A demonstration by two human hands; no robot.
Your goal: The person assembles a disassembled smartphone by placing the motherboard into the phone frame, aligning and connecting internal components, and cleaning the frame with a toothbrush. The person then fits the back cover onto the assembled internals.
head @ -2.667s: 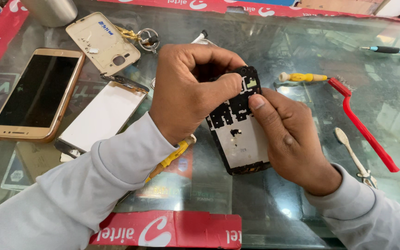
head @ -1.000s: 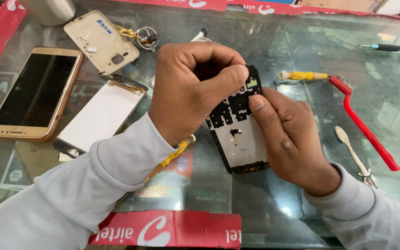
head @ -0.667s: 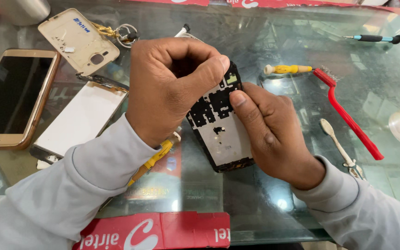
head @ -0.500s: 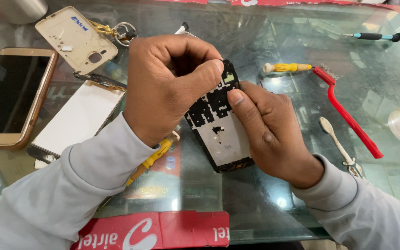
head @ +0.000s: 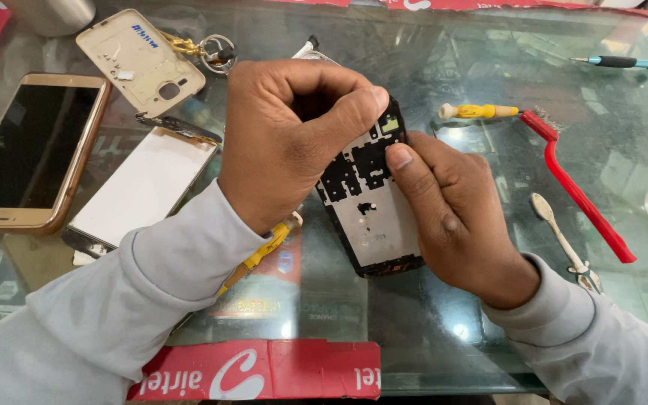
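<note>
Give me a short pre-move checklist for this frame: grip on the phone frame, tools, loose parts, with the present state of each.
1. Black phone frame with silver metal plate held by both hands: ok; right hand grips its right edge, thumb on the plate.
2. Left hand pinches at the frame's top edge: ok; what the fingertips grasp, cannot tell.
3. Yellow-handled tool lies under the left wrist, off the frame: ok.
4. Red-handled wire brush and metal tweezers lie apart from the hands: ok.
5. Gold phone back cover and gold phone with dark screen rest on the glass table: ok.
</note>
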